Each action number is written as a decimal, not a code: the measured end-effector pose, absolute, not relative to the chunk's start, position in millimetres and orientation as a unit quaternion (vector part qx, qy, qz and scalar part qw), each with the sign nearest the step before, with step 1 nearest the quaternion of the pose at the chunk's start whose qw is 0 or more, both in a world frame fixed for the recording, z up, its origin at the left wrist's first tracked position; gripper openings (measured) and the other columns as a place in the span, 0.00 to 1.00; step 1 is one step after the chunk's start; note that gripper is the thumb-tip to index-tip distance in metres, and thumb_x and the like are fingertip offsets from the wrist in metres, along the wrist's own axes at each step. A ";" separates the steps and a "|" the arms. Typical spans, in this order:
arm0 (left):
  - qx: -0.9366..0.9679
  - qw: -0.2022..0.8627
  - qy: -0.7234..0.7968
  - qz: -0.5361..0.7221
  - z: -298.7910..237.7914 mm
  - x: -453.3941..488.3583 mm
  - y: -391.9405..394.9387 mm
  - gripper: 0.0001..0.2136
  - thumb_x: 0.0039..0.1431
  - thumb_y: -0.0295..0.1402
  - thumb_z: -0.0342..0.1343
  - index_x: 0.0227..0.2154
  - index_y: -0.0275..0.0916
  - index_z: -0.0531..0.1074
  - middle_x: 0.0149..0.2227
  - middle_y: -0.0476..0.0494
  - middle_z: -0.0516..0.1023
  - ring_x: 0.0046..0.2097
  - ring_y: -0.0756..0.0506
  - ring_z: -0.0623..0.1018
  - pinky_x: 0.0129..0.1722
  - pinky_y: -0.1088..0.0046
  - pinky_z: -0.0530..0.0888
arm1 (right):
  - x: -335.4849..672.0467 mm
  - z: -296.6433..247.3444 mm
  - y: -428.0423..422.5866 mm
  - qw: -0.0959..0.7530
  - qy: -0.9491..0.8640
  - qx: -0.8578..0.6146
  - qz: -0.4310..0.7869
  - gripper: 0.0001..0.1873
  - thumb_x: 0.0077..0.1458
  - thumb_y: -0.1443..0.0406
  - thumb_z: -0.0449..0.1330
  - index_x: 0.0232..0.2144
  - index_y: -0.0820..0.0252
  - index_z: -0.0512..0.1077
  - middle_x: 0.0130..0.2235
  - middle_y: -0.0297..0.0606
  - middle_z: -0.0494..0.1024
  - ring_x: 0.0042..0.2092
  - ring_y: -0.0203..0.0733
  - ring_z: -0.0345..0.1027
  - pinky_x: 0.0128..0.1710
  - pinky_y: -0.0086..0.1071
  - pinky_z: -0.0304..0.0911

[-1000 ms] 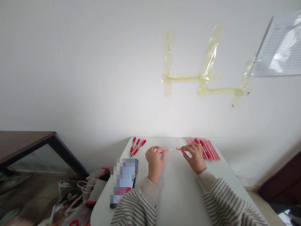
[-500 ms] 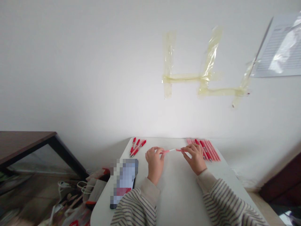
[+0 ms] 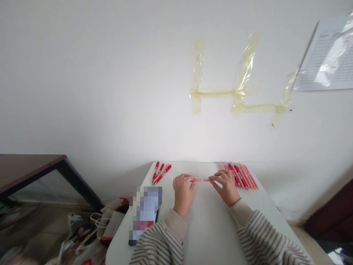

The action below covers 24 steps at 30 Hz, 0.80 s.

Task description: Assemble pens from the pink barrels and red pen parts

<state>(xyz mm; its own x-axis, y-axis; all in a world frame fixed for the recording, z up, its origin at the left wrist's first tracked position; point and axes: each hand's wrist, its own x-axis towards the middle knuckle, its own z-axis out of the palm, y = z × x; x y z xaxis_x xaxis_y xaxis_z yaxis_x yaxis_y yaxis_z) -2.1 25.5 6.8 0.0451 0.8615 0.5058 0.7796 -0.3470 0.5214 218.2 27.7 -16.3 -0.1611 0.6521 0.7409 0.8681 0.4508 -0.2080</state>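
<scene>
A white wall [image 3: 110, 73] is filling most of the view, and a white table [image 3: 209, 228] is standing against it, with a dark wooden table [image 3: 24, 169] sitting off to the left. A lined sheet of paper [image 3: 328, 59] is hanging at the far right of the wall, and yellowed strips of tape [image 3: 239, 90] are sticking to the wall beside it. A phone [image 3: 145, 213] is lying at the table's near left edge (its screen is blurred out). A row of pink and red pens [image 3: 245, 176] is lying at the far right of the table, just beside the right hand [image 3: 226, 187]. The left hand [image 3: 182, 193] is resting left of centre, with a small bunch of red pens [image 3: 160, 173] lying near it at the far left. Both hands are pinching one pink pen [image 3: 201, 180], each clamping its fingertips on one end, and the pen is running level between them just above the tabletop.
</scene>
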 end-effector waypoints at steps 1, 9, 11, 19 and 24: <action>0.724 0.052 0.566 0.391 6.7 -2.0 25.2 0.06 0.59 0.33 0.60 0.38 0.48 0.79 0.42 0.47 0.77 0.48 0.43 0.71 0.52 0.61 0.65 | 217.5 -15.7 27.1 0.404 -0.751 -0.505 -0.134 0.09 0.63 0.58 0.60 0.42 0.45 0.79 0.40 0.38 0.77 0.49 0.49 0.64 0.53 0.48 0.57; 0.739 0.055 0.555 0.378 7.8 -1.1 23.7 0.06 0.60 0.34 0.60 0.38 0.48 0.79 0.40 0.47 0.78 0.46 0.43 0.72 0.51 0.62 0.65 | 216.6 -14.1 26.5 0.413 -0.755 -0.491 -0.138 0.08 0.62 0.59 0.61 0.42 0.46 0.79 0.40 0.37 0.77 0.49 0.49 0.63 0.52 0.47 0.58; 0.743 0.062 0.553 0.371 9.5 -1.2 23.2 0.06 0.60 0.34 0.59 0.39 0.48 0.79 0.40 0.47 0.78 0.45 0.44 0.72 0.50 0.63 0.65 | 216.8 -14.8 27.1 0.416 -0.756 -0.487 -0.136 0.08 0.62 0.59 0.61 0.42 0.46 0.79 0.40 0.37 0.77 0.49 0.49 0.63 0.52 0.46 0.59; 0.759 0.075 0.551 0.338 12.3 1.7 20.2 0.06 0.62 0.33 0.57 0.39 0.49 0.78 0.41 0.48 0.77 0.46 0.44 0.71 0.52 0.62 0.63 | 218.0 -16.1 27.8 0.418 -0.766 -0.472 -0.122 0.08 0.62 0.59 0.61 0.42 0.47 0.79 0.40 0.38 0.77 0.48 0.48 0.64 0.50 0.44 0.60; 0.761 0.085 0.551 0.332 11.7 2.3 20.1 0.06 0.62 0.35 0.56 0.39 0.49 0.78 0.41 0.48 0.78 0.46 0.44 0.71 0.53 0.60 0.62 | 217.1 -14.4 27.4 0.400 -0.774 -0.478 -0.112 0.08 0.64 0.60 0.59 0.43 0.47 0.78 0.40 0.37 0.78 0.47 0.46 0.65 0.50 0.42 0.60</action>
<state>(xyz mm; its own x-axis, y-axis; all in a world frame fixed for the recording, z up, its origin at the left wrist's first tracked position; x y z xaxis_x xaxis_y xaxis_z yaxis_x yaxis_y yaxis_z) 2.3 20.1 11.7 0.1725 0.8948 0.4118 0.7826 -0.3784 0.4943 217.1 27.4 -14.4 -0.2241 0.6504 0.7258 0.8294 0.5184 -0.2085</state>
